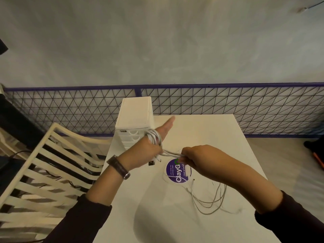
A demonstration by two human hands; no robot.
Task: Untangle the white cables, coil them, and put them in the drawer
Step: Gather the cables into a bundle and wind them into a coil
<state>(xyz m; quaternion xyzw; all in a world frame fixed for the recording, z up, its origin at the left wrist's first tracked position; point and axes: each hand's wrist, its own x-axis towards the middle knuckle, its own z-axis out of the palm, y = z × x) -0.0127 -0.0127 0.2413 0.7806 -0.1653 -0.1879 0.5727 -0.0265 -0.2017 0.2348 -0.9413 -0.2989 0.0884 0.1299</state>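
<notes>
The left hand [154, 142] is held flat with fingers straight, white cables [155, 138] wound in loops around its palm. The right hand [191, 156] is clenched on the strands leading off the coil, just beside the left. Loose cable lies on the tabletop [201, 130] below the right forearm, partly over a purple sticker [177, 171]. The drawer unit [135, 116] stands at the far-left corner, drawers closed; contents cannot be told.

White cables [155, 137], white drawer unit [135, 118] and table [201, 130]; a purple round sticker [177, 171] with white lettering. Upper frame: grey wall [157, 41]; a purple-framed black triangle-mesh fence [228, 106]; cream slatted chair [43, 172] lower left.
</notes>
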